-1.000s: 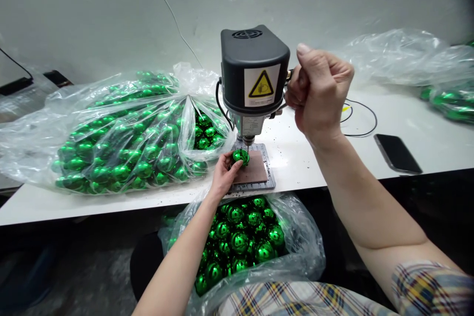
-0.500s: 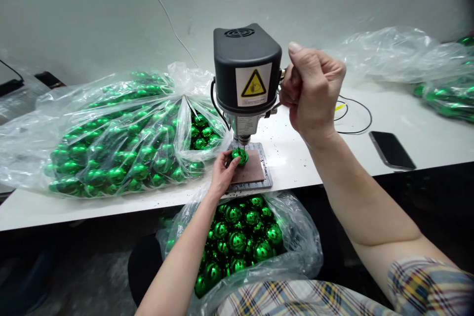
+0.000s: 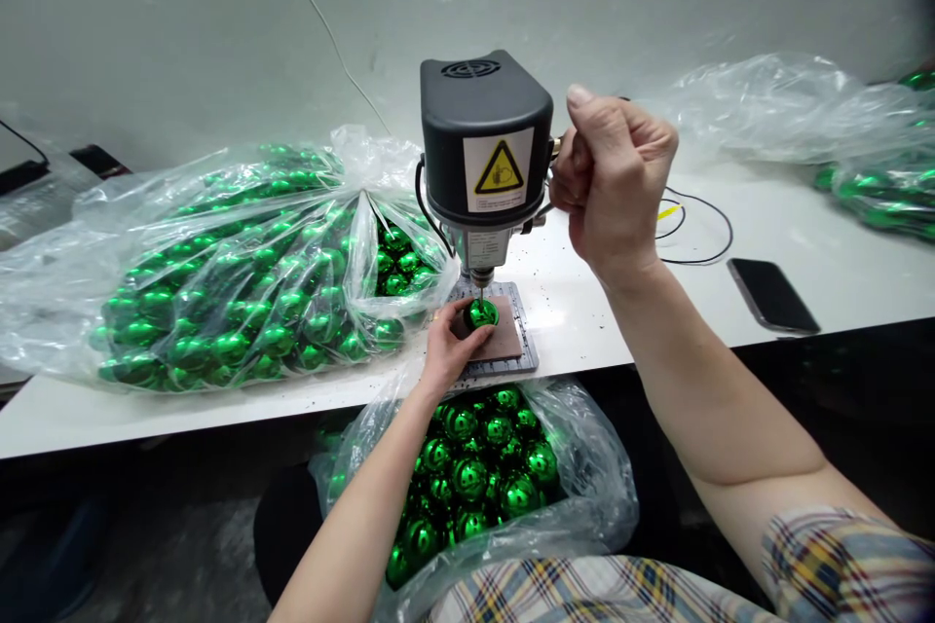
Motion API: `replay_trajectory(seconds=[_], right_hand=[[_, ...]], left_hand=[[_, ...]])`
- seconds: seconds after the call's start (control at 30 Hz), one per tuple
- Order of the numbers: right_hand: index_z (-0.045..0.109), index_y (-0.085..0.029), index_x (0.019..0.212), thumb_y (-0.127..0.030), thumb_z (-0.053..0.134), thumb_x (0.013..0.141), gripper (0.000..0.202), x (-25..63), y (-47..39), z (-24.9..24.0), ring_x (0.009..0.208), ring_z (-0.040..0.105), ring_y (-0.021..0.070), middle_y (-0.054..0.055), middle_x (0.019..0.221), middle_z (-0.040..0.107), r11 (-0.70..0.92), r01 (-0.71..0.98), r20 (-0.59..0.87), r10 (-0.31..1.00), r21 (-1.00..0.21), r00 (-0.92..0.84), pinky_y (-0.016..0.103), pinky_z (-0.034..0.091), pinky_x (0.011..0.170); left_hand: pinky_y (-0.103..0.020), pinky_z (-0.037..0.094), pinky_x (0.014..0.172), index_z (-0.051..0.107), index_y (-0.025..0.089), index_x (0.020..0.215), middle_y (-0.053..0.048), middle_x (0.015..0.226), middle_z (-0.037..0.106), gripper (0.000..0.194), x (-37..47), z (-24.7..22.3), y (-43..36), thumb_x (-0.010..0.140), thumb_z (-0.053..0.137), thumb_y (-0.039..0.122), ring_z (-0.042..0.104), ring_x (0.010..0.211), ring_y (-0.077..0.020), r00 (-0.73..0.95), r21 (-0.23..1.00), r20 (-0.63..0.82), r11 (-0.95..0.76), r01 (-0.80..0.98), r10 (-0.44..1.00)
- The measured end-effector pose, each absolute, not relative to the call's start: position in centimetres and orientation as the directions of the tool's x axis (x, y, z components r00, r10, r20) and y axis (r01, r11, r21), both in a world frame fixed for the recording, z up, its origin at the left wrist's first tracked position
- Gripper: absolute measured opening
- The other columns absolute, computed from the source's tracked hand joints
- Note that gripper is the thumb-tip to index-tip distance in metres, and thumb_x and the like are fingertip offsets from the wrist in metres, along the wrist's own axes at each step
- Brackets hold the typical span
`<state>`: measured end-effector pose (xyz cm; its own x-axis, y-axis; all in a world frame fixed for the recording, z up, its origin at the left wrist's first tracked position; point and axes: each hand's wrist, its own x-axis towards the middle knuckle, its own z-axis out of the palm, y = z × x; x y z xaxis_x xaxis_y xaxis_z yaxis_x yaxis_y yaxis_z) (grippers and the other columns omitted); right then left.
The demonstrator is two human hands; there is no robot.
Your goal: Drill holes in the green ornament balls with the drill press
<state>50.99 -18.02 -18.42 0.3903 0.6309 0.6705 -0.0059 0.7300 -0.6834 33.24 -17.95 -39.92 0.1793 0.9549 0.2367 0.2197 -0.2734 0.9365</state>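
A shiny green bauble (image 3: 482,314) sits on a brown pad (image 3: 506,337) under the bit of a small drill press (image 3: 488,136). My left hand (image 3: 451,347) pinches the bauble from the left, thumb in front and fingers behind. The thin bit (image 3: 481,294) comes down to the bauble's top; whether it has entered cannot be made out. At the right of the black motor housing, my right hand (image 3: 617,177) is wrapped round the press's feed lever, most of which is hidden in the fist. The pad rests on a grey slotted base plate (image 3: 527,350).
A clear bag of green baubles (image 3: 226,302) lies left on the white table (image 3: 584,331). Another open bag of baubles (image 3: 474,477) sits below the table's front edge, at my lap. To the right are a phone (image 3: 774,296), a black cable (image 3: 723,224) and a further bag (image 3: 883,175).
My left hand has shifted slightly right with the bauble, which is now centred beneath the bit, and its grip has spread wider. My right hand stays on the lever, almost unmoved.
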Motion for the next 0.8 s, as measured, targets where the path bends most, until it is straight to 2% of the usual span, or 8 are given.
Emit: replay_trajectory(seconds=[0.23,0.43,0.63,0.8], right_hand=[[0.039,-0.022,0.049,-0.035,0.07,0.087,0.051,50.9,-18.1,-18.5,0.032,0.027,0.0044,-0.007,0.041,0.035,0.772,-0.085,0.69,0.607,-0.63,0.394,0.027,0.014,0.032],[0.039,-0.022,0.048,-0.038,0.07,0.087,0.053,50.8,-18.9,-19.2,0.033,0.028,0.0063,-0.005,0.04,0.035,0.793,0.001,0.733,0.563,-0.609,0.382,0.031,0.017,0.035],[0.036,-0.023,0.047,-0.047,0.065,0.088,0.056,51.0,-19.4,-19.9,0.036,0.028,0.0091,-0.004,0.039,0.034,0.754,0.14,0.741,0.562,-0.642,0.368,0.035,0.023,0.04],[0.035,-0.022,0.047,-0.037,0.064,0.089,0.054,50.9,-19.4,-20.0,0.035,0.027,0.0076,-0.005,0.039,0.033,0.783,0.12,0.758,0.533,-0.61,0.374,0.032,0.022,0.04]], left_hand=[[-0.042,0.052,0.101,0.062,0.019,0.123,-0.01,0.118,0.07,0.055,34.1,-40.3,-18.6,0.074,0.084,0.032,0.066,0.11,-0.0248,0.256,0.965,0.212,-0.244,0.098,0.943],[-0.043,0.051,0.101,0.06,0.018,0.124,-0.012,0.119,0.069,0.056,34.1,-40.8,-18.4,0.074,0.083,0.032,0.065,0.112,-0.0259,0.245,0.976,0.187,-0.208,0.066,0.951],[-0.043,0.051,0.101,0.062,0.018,0.123,-0.012,0.118,0.069,0.059,34.3,-40.5,-18.3,0.072,0.085,0.034,0.065,0.111,-0.0269,0.229,0.978,0.165,-0.189,0.085,0.959],[-0.042,0.052,0.1,0.063,0.017,0.12,-0.011,0.115,0.072,0.055,34.0,-40.1,-18.1,0.074,0.083,0.04,0.067,0.107,-0.0255,0.215,0.988,0.144,-0.154,0.03,0.966]])
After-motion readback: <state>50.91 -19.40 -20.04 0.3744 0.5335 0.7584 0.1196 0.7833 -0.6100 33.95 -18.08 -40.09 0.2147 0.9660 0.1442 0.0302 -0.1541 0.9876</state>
